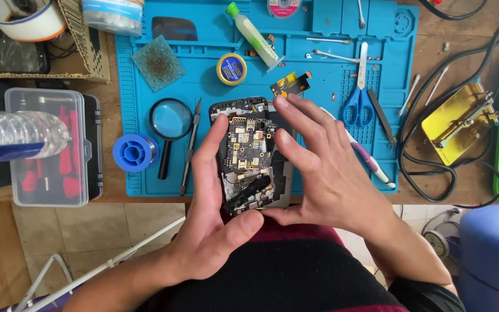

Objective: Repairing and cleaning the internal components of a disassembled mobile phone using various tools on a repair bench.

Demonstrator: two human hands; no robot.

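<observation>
An opened phone (252,159) with its circuit board bare lies between both my hands, above the near edge of the blue work mat (330,115). My left hand (215,219) cups its left side and bottom, thumb under the lower end. My right hand (319,167) holds the right side, fingers spread over the upper corner. A small yellow and black part (290,84) lies on the mat just beyond my right fingertips.
On the mat lie a magnifying glass (170,122), a craft knife (190,147), a blue solder spool (134,152), blue scissors (358,98), tweezers (381,115) and a flux syringe (252,34). A clear plastic box (47,147) stands left. Cables (434,150) and a yellow holder (460,118) sit right.
</observation>
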